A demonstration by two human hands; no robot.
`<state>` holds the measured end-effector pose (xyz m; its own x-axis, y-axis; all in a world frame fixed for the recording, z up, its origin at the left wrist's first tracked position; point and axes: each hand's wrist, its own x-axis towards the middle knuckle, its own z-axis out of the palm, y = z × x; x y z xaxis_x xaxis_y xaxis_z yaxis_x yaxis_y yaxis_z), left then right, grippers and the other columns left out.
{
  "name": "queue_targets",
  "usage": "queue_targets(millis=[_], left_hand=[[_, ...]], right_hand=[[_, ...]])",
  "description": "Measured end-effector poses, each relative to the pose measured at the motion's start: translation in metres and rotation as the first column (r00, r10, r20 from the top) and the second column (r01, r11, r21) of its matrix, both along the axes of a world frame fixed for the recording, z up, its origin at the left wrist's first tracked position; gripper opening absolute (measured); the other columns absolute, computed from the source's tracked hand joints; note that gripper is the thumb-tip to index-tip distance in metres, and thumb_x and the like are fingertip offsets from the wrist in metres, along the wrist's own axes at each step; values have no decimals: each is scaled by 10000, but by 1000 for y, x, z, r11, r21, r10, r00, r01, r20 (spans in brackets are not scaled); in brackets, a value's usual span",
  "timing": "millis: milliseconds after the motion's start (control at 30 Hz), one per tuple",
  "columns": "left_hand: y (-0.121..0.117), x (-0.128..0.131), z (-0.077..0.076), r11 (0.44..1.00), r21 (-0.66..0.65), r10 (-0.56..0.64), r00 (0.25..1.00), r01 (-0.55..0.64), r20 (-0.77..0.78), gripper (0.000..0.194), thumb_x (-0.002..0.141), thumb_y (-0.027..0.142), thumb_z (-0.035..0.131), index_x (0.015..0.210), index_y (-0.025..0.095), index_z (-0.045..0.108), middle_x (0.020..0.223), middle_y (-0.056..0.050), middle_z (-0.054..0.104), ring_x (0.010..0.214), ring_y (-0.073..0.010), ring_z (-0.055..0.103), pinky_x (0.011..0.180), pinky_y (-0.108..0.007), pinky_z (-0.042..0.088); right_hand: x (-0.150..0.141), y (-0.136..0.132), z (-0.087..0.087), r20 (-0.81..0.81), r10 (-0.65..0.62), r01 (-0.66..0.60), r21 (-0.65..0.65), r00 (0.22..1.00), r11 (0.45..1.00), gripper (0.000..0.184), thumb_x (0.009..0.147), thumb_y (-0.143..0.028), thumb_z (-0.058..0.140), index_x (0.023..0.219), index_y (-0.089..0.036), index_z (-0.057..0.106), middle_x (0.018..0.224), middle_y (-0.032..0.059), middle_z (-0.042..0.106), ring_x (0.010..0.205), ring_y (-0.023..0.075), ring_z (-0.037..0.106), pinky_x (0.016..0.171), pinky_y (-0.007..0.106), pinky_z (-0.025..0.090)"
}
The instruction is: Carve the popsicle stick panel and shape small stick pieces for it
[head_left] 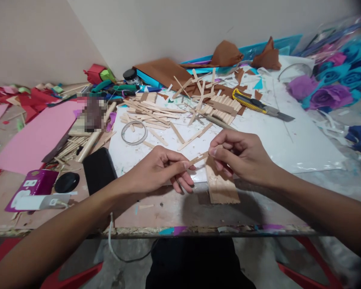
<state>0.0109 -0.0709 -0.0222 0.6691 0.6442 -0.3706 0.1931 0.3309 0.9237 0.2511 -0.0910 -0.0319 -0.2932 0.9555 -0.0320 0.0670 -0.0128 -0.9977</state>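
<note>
Between my two hands is a thin wooden craft stick (199,157), its middle showing small notches or marks. My left hand (171,168) pinches one end between thumb and fingers. At the other end my right hand (236,156) grips it with thumb and forefinger. A flat wooden block (222,184) lies under my right hand, close to the table's front. Behind the hands, loose craft sticks (150,112) are heaped on a white sheet (267,148). Near them lie a roll of tape (134,133) and a yellow utility knife (258,105) with its blade out.
On the left are a black phone (100,168), a purple box (37,182), a round black lid (66,182) and pink paper (39,136). Brown crepe paper (164,72) lies along the wall. Wrapped paper flowers (331,94) stand at the right. The table's front edge (198,230) is worn.
</note>
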Motion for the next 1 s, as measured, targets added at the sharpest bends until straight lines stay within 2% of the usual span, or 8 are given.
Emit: queue_targets(millis=[467, 633, 1000], left_hand=[[-2, 2, 1, 1000, -10, 23, 1000, -23, 5, 246, 1022, 257, 620, 995, 59, 764, 810, -116, 799, 711, -168, 793, 573, -161, 612], [-4, 2, 1, 999, 11, 37, 999, -37, 23, 250, 1022, 272, 627, 1018, 66, 767, 814, -110, 797, 713, -165, 792, 575, -159, 613], [0, 1, -4, 1000, 11, -8, 1000, 8, 5, 256, 1022, 265, 616, 1022, 49, 753, 833, -125, 796, 703, -164, 790, 573, -166, 618]], right_hand=[[3, -1, -4, 2, 15, -15, 57, 1000, 998, 100, 972, -207, 634, 876, -200, 606, 548, -54, 593, 379, 63, 509, 358, 178, 370], [3, 0, -4, -2, 19, -19, 45, 1000, 999, 88, 966, -212, 646, 885, -202, 613, 559, -48, 598, 387, 69, 520, 358, 191, 373], [2, 1, -5, -4, 19, -19, 20, 1000, 1000, 104, 975, -228, 642, 880, -201, 609, 557, -48, 605, 390, 57, 511, 364, 176, 370]])
